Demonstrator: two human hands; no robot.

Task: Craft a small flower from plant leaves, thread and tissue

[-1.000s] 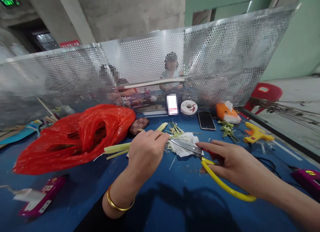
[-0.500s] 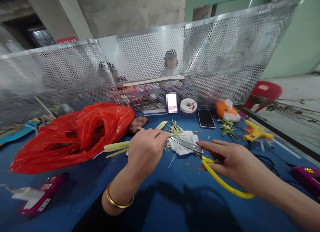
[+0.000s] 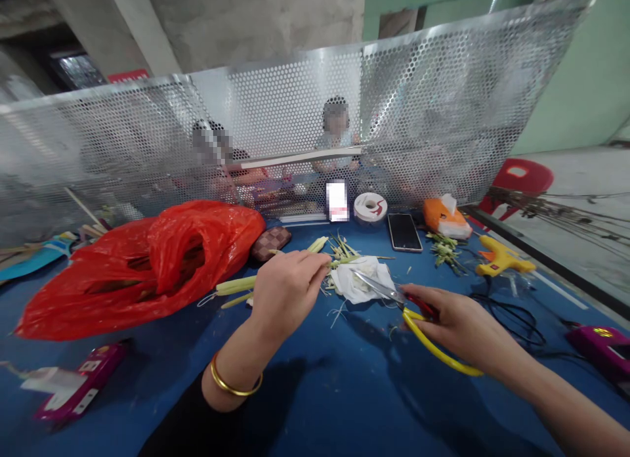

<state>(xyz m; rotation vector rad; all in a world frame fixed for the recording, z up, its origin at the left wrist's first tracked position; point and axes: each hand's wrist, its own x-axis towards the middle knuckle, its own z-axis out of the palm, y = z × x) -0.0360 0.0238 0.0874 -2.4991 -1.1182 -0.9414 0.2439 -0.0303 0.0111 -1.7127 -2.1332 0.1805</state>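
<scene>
My left hand (image 3: 290,289) is closed around pale green stalks (image 3: 235,285), whose ends stick out to the left and behind the fingers. The fingertips pinch a thin piece at the right. In my right hand (image 3: 450,319) is a pair of scissors (image 3: 378,285) with yellow and red handles. Its blades point left, a short way from the left fingers, and lie over a crumpled white tissue (image 3: 352,286). Behind the tissue lies a small heap of cut green stems (image 3: 343,250).
A red plastic bag (image 3: 147,273) bulges at the left, beside a brown checkered pouch (image 3: 270,242). A ribbon roll (image 3: 370,209), a phone (image 3: 405,232), an orange tissue pack (image 3: 447,218) and a yellow glue gun (image 3: 504,256) stand at the back right. A perforated metal screen (image 3: 295,109) closes the far side.
The scissors and my right hand have drawn back to the right, so the blade tips are now apart from the left fingers. My left hand has barely moved and still grips the stalks.
</scene>
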